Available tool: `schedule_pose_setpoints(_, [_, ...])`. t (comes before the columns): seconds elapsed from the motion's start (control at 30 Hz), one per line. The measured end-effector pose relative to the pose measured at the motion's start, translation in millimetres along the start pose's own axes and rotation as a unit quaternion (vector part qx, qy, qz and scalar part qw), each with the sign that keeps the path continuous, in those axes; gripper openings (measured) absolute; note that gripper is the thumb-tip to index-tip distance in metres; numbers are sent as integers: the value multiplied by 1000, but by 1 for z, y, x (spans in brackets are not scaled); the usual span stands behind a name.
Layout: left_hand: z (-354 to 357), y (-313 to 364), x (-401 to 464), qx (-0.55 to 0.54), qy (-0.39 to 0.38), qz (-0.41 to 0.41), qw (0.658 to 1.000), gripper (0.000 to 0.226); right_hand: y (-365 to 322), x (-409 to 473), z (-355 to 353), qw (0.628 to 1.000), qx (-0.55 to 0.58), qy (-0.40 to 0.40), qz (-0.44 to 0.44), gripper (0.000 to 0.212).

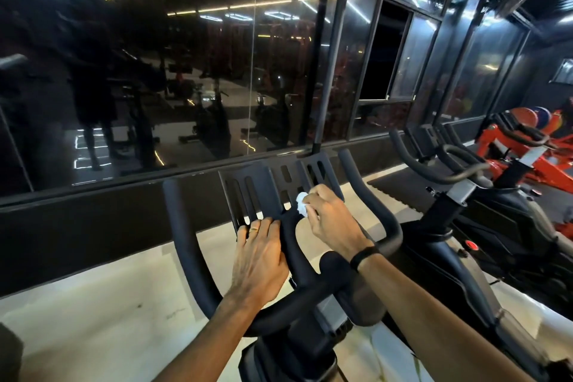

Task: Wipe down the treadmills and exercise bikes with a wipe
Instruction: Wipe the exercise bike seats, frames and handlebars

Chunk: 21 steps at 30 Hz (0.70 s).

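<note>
A black exercise bike [186,245] stands right in front of me, its curved handlebars spreading left and right. Between the bars sits a slotted black tray [248,186]. My left hand [257,257] lies flat on the tray's near left edge, fingers straight, a ring on one finger. My right hand [331,220] pinches a crumpled white wipe [302,203] and presses it against the middle of the tray. A black band circles my right wrist.
A second black exercise bike [459,174] stands to the right, with more handlebars behind it. Orange gym equipment [533,152] is at the far right. A dark mirrored glass wall [155,87] runs along the front. The floor below is pale.
</note>
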State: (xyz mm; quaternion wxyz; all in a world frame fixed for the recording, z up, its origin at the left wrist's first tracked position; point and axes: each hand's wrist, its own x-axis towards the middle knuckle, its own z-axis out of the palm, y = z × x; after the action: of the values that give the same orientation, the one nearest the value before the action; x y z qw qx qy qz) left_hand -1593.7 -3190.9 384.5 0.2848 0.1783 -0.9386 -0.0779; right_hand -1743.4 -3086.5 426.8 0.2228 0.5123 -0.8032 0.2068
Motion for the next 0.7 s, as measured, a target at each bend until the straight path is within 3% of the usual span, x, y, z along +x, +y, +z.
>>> schedule_pose_setpoints(0.27, [-1, 1, -1, -14, -19, 5, 1000, 65, 12, -20, -24, 983, -34, -52, 174, 18])
schedule_pose_setpoints(0.4, [0, 1, 0, -23, -21, 2, 1000, 52, 14, -25, -24, 965, -60, -74, 243, 26])
schedule_pose_setpoints(0.5, [-2, 2, -2, -41, -24, 0, 999, 48, 14, -34, -29, 952, -70, -94, 282, 16])
schedule_pose_setpoints(0.7, [-2, 3, 0, -55, -31, -12, 998, 47, 8, -43, -56, 929, -110, -182, 304, 43])
